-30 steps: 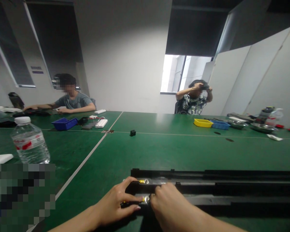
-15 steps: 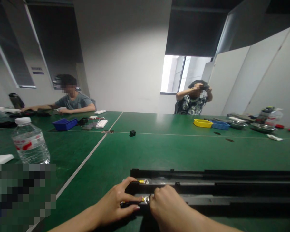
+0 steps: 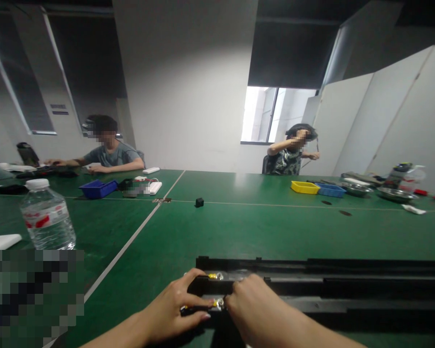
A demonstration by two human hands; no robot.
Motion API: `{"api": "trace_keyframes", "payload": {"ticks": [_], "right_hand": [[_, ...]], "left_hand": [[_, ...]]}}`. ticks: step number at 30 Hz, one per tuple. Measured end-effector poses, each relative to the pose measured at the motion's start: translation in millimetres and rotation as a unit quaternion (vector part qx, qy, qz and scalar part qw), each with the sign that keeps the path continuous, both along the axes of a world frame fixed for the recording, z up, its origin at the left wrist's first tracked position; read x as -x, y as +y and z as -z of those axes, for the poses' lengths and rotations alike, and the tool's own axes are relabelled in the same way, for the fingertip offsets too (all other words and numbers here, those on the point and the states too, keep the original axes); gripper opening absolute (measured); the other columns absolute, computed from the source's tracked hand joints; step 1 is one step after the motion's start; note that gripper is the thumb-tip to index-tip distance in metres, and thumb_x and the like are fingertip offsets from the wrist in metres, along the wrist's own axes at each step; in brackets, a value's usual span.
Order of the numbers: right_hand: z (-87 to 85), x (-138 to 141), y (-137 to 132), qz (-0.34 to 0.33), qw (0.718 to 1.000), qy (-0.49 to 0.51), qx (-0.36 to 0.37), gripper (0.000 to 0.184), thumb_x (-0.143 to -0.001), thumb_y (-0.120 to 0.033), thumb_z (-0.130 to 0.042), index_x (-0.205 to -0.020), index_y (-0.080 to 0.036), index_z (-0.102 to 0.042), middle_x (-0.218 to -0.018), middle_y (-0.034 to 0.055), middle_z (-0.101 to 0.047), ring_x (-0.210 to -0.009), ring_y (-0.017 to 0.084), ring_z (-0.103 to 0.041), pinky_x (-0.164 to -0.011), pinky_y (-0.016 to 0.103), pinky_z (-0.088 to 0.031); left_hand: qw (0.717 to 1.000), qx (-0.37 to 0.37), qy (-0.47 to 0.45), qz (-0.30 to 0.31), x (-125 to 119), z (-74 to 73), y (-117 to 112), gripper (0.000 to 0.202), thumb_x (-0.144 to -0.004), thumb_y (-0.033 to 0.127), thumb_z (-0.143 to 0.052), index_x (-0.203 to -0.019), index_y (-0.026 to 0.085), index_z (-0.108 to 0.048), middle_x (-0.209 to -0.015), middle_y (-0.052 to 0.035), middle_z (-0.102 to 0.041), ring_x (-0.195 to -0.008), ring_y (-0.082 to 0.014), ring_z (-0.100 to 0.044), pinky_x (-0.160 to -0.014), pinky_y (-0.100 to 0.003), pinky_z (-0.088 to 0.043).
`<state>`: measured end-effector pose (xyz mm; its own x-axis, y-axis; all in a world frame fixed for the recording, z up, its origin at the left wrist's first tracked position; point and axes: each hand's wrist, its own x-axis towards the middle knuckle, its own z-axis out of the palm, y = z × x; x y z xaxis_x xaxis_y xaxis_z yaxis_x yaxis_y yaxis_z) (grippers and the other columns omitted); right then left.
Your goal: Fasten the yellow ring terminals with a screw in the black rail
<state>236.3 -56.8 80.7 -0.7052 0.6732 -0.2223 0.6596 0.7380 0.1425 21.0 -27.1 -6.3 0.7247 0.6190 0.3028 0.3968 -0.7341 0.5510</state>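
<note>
Water bottle (image 3: pixel 46 217) is being carried at far left by the green counter (image 3: pixel 148 244), and a blue tray (image 3: pixel 98 189) is being borne farther back. At the left end of some long black rails (image 3: pixel 362 286), a lower wire (image 3: pixel 215 304) is being pinched between thumb and finger of the left hand (image 3: pixel 176 299), while an upper wire (image 3: pixel 212 276) is being touched by another finger. Just right of the wires' metal rings (image 3: pixel 220 304), the right hand (image 3: pixel 255 304) is being held curled over the rails; whether anything is being gripped inside cannot be told.
</note>
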Motion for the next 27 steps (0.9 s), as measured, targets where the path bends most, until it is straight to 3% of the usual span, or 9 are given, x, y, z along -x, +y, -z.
{"api": "trace_keyframes", "payload": {"ticks": [4,8,10,13,20,27], "right_hand": [[-11.4,-13.2,9.0,0.01,1.0,-0.004,-0.012,0.017,-0.08,-0.007,-0.056,-0.08,-0.012,-0.072,-0.078,0.0137,-0.074,-0.07,0.026,-0.07,-0.055,0.028,-0.04],[-25.3,-28.7,17.4,0.018,0.998,0.042,-0.046,0.031,-0.085,-0.008,-0.054,-0.113,-0.015,-0.065,-0.08,0.0101,-0.075,-0.068,0.023,-0.071,-0.052,0.026,-0.035],[-32.5,-35.2,20.5,0.05,0.997,0.033,-0.04,0.019,-0.088,-0.017,-0.056,-0.101,-0.017,-0.07,-0.076,0.0092,-0.075,-0.066,0.023,-0.07,-0.051,0.025,-0.033],[-39.0,-41.5,24.7,0.06,0.998,0.024,-0.018,0.019,-0.088,-0.017,-0.056,-0.082,-0.016,-0.074,-0.076,0.0088,-0.075,-0.069,0.022,-0.071,-0.055,0.025,-0.035],[-27.7,-37.8,30.7,0.014,0.997,0.069,0.035,0.027,-0.085,-0.013,-0.056,-0.1,-0.025,-0.075,-0.092,0.0044,-0.077,-0.085,0.021,-0.072,-0.065,0.025,-0.041],[-23.3,-30.5,31.9,0.006,0.997,0.075,0.027,0.024,-0.085,-0.015,-0.055,-0.093,-0.023,-0.077,-0.087,0.0056,-0.077,-0.077,0.02,-0.071,-0.063,0.024,-0.041]], "left_hand": [[1.0,0.001,-0.008,0.0,0.9,3.1,1.5,0.03,-0.089,0.022,-0.065,-0.116,0.033,-0.071,-0.131,-0.0057,-0.051,-0.115,-0.0249,-0.056,-0.1,-0.035,-0.045],[1.0,0.002,-0.013,0.005,1.7,4.6,2.1,0.03,-0.088,0.022,-0.066,-0.117,0.032,-0.071,-0.132,-0.0058,-0.05,-0.116,-0.0247,-0.055,-0.101,-0.036,-0.045],[1.0,0.001,-0.009,0.005,1.9,4.4,2.0,0.03,-0.089,0.022,-0.065,-0.116,0.031,-0.071,-0.132,-0.0059,-0.049,-0.116,-0.0249,-0.055,-0.101,-0.036,-0.045],[1.0,0.001,-0.002,-0.001,1.8,4.0,1.7,0.028,-0.089,0.023,-0.064,-0.115,0.031,-0.072,-0.132,-0.0063,-0.049,-0.115,-0.0255,-0.055,-0.1,-0.038,-0.046],[1.0,-0.001,-0.013,0.003,1.7,3.7,1.0,0.026,-0.091,0.027,-0.063,-0.115,0.03,-0.072,-0.131,-0.0073,-0.051,-0.115,-0.0261,-0.055,-0.1,-0.039,-0.046],[1.0,-0.002,-0.008,0.0,1.6,1.7,1.2,0.026,-0.09,0.025,-0.065,-0.115,0.031,-0.072,-0.129,-0.0072,-0.052,-0.113,-0.0259,-0.057,-0.098,-0.038,-0.047]]}}
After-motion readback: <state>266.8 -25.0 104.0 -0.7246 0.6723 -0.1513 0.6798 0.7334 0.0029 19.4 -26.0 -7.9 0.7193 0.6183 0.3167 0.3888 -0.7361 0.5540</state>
